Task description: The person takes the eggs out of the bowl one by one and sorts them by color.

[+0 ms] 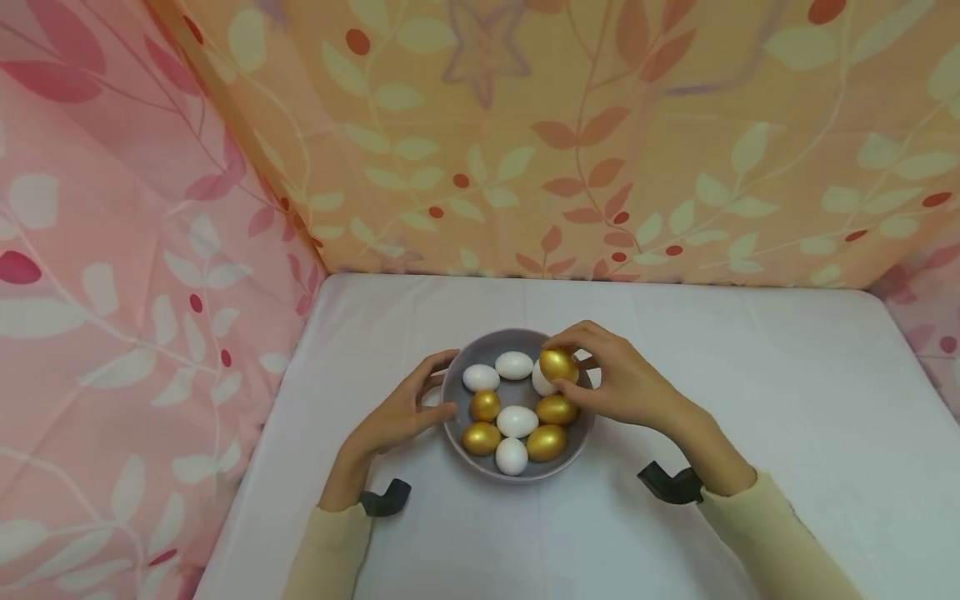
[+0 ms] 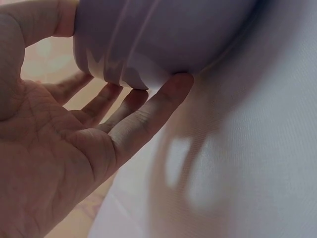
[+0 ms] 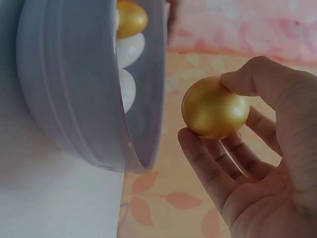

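Note:
A round grey-purple bowl [image 1: 510, 335] stands on the white table, holding several white eggs [image 1: 514, 366] and several golden eggs [image 1: 546, 443]. On the bowl's left side, my left hand [image 1: 405, 408] holds the wall; thumb and fingers touch it, as the left wrist view shows. My right hand [image 1: 626, 383] pinches a golden egg [image 3: 215, 107] between thumb and fingers. In the head view that egg appears over the bowl's right part and partly covers a white egg [image 1: 542, 379]. The right wrist view shows it raised beyond the rim, apart from the bowl.
A white cloth covers the table [image 1: 750, 375]. Behind it hangs an orange leaf-patterned curtain [image 1: 495, 167], and a pink one [image 1: 135, 250] hangs at the left. Dark wrist mounts [image 1: 671, 483] are worn at both wrists.

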`<state>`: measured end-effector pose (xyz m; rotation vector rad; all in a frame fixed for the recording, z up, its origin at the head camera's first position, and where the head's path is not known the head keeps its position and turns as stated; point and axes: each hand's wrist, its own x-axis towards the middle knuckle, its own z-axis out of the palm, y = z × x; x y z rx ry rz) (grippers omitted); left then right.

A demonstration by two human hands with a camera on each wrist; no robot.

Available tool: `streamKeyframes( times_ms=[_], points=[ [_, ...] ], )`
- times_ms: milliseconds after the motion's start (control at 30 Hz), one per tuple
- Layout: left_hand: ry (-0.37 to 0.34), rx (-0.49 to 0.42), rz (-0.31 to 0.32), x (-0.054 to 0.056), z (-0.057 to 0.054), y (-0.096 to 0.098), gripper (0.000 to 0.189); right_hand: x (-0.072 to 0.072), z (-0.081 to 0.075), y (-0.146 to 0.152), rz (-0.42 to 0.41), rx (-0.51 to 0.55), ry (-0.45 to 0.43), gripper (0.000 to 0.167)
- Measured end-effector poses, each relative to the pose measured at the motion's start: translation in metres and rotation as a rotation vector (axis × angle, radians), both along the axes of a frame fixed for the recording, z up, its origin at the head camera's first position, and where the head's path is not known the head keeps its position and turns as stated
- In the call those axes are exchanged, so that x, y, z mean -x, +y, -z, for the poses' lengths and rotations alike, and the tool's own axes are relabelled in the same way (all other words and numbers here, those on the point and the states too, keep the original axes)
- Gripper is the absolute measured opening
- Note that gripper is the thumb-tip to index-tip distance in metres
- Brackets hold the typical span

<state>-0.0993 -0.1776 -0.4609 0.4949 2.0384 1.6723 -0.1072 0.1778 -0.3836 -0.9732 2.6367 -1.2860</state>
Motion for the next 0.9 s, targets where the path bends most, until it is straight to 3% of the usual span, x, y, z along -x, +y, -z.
streamKeyframes(
  times_ms=[367, 900],
  points=[
    [-0.003, 0.003, -0.005, 0.000, 0.000, 0.000, 0.078, -0.008, 0.016, 0.021, 0.169, 0.176, -0.038, 0.044],
    [-0.008, -0.015, -0.004, 0.000, 0.003, -0.001, 0.077, -0.004, 0.051, 0.053, 0.355, 0.201, -0.051, 0.046]
  ],
)
